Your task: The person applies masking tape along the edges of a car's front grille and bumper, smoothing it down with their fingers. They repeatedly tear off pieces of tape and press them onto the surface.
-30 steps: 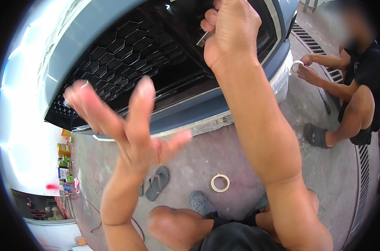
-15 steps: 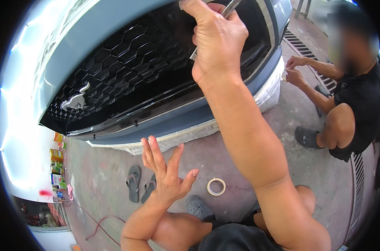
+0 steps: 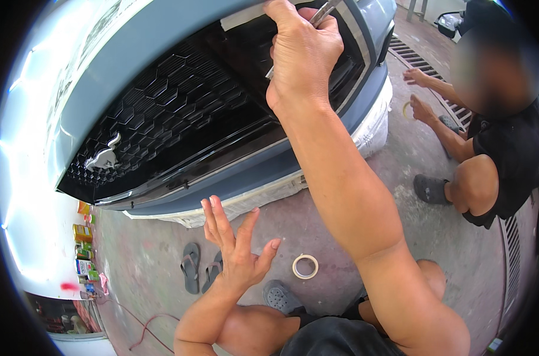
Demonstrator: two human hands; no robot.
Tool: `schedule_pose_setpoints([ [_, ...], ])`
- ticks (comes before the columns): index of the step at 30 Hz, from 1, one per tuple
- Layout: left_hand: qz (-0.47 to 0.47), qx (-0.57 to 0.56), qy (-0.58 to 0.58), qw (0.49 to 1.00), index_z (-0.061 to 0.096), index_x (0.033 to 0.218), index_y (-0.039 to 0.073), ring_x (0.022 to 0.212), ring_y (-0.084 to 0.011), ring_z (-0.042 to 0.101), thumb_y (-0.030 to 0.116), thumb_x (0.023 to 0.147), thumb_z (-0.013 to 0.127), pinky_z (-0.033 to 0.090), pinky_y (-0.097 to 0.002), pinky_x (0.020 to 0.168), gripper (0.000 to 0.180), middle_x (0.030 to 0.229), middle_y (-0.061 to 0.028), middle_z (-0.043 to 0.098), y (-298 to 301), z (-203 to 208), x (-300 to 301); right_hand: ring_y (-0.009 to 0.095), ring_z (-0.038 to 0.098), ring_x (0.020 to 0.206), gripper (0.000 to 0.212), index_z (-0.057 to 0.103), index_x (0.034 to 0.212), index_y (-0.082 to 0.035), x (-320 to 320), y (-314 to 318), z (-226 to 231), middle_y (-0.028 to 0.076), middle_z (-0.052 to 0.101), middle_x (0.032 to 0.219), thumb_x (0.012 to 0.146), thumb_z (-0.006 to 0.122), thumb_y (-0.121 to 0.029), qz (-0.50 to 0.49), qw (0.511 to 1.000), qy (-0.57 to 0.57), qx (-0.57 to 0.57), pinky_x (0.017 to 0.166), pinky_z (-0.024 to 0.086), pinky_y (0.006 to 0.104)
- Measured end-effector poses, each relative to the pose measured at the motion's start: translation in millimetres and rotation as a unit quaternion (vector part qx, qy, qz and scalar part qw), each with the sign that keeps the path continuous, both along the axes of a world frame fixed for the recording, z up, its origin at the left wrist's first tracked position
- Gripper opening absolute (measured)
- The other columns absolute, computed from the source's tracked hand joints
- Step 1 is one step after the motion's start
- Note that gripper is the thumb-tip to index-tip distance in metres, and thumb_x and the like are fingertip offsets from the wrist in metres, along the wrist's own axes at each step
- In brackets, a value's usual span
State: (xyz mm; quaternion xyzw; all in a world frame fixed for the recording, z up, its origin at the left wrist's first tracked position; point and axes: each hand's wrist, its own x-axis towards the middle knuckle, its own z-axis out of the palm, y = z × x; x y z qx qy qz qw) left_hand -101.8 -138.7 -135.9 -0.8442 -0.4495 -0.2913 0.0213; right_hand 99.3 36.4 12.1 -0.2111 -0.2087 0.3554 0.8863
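Observation:
My right hand is raised at the upper edge of a car's black honeycomb grille, closed around a slim silver tool that sticks out at both sides of the fist. Its exact kind is unclear. Next to the fingertips, a pale strip, like masking tape, lies along the grille's top border. My left hand hovers below the blue-grey bumper, fingers spread and holding nothing. A silver horse emblem sits on the grille's left part.
A roll of masking tape lies on the concrete floor. Flip-flops are left of it. At right another person crouches with a tape roll at one hand. Paint cans line the left wall; a red hose lies nearby.
The view has shifted slightly. A pale strip now shows beside my right fingertips at the grille's top border. The other person's hands have moved apart. My left hand keeps its pose.

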Motion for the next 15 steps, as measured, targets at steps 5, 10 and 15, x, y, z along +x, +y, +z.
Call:
schedule_pose_setpoints([
  [5, -0.009, -0.004, -0.009, 1.0, 0.062, 0.137, 0.004, 0.155, -0.0534, 0.007, 0.039, 0.09, 0.073, 0.011, -0.0594, 0.118, 0.06, 0.165, -0.0373, 0.012, 3, 1, 3, 0.01, 0.052, 0.077, 0.037, 0.05, 0.107, -0.001, 19, 12, -4, 0.007, 0.054, 0.091, 0.083, 0.076, -0.01, -0.064, 0.998, 0.006, -0.001, 0.069, 0.045, 0.0263],
  [10, 0.02, -0.021, -0.028, 0.999, 0.061, 0.138, 0.003, 0.155, -0.0527, 0.008, 0.038, 0.092, 0.072, 0.012, -0.0594, 0.119, 0.058, 0.166, -0.0351, 0.013, 9, 2, -5, 0.007, 0.043, 0.052, 0.015, 0.059, 0.085, -0.011, 51, -42, -14, -0.004, 0.047, 0.067, 0.097, 0.067, -0.016, -0.053, 0.99, -0.106, 0.078, 0.051, 0.035, 0.022],
  [15, 0.028, -0.012, -0.041, 0.999, 0.059, 0.14, 0.004, 0.155, -0.0518, 0.009, 0.036, 0.095, 0.07, 0.013, -0.0595, 0.121, 0.056, 0.168, -0.0316, 0.015, 16, -10, -12, 0.009, 0.049, 0.066, 0.014, 0.055, 0.103, -0.003, 79, -67, -83, 0.004, 0.055, 0.083, 0.094, 0.065, -0.005, -0.081, 0.947, -0.275, 0.146, 0.059, 0.04, 0.0253],
])
